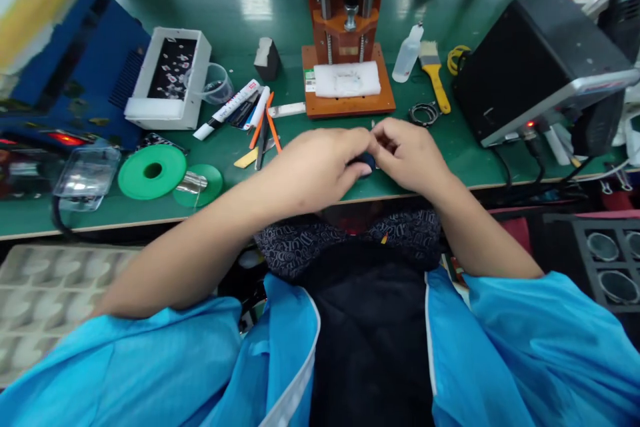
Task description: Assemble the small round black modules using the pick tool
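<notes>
So a small dark blue object [369, 160] is being held just over the front part of the green surface [290, 73], and since most of it is being covered by fingers, what it is can't really be made out. It's being clamped between the thumb and fingers of the left hand [325, 163]. The right hand [410, 155] is being held right up against it with the fingers bent in; whether anything is being gripped there, can't tell.

Just behind, a white block [345, 80] is being carried on the base of an orange-brown press [345, 40]. Off to the left, space is being taken up by markers [233, 107], orange-handled tools [260, 130], a green spool [173, 163] and a white box [170, 121] that's being filled partway with small bits. Over on the right, room is being shared by a squeeze bottle [407, 57], a yellow-handled brush [438, 83], a coiled cable [424, 113] and a black boxy unit [520, 67].
</notes>
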`<act>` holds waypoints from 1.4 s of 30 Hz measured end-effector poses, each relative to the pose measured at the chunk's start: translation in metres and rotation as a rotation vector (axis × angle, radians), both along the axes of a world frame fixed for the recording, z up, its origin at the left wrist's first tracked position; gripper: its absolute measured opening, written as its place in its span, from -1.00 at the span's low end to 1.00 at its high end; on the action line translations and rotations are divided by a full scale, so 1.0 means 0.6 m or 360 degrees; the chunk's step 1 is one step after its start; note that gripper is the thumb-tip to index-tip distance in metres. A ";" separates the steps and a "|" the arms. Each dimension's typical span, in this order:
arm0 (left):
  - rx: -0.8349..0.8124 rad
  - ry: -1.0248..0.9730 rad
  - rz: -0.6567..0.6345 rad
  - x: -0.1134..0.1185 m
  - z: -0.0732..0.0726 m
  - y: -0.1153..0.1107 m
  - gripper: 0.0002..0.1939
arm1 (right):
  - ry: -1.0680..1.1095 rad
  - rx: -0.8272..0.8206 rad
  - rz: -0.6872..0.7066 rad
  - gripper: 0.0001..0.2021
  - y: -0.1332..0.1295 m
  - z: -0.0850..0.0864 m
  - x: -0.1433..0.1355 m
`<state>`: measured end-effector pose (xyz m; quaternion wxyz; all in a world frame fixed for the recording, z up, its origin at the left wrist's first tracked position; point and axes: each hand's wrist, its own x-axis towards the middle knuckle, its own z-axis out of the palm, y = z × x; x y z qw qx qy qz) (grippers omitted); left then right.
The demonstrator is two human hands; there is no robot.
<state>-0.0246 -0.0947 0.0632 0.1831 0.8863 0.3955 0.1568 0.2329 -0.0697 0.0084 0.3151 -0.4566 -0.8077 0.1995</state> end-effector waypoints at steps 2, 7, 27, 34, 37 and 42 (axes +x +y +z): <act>-0.0036 0.0085 -0.0011 0.005 -0.017 -0.024 -0.76 | -0.0202 -0.0016 -0.0064 -0.92 -0.012 -0.012 -0.003; 0.0088 -0.0069 0.0304 0.003 -0.096 -0.048 -0.72 | -0.0593 -0.0010 -0.0369 -0.72 -0.022 -0.006 -0.006; 0.0125 -0.0332 0.0057 -0.033 -0.101 -0.053 -0.65 | -0.0408 -0.0194 -0.0453 -0.85 -0.057 0.012 0.030; 0.0124 -0.0269 0.0152 -0.025 -0.099 -0.061 -0.66 | 0.0181 -0.0065 -0.0464 -0.93 -0.068 -0.018 0.045; 0.0106 -0.0254 0.0138 -0.027 -0.095 -0.061 -0.67 | 0.0516 0.0106 -0.0470 -0.85 -0.065 -0.030 0.049; 0.0114 -0.0263 0.0128 -0.028 -0.096 -0.060 -0.70 | 0.1133 0.0344 -0.0453 -0.79 -0.079 -0.031 0.046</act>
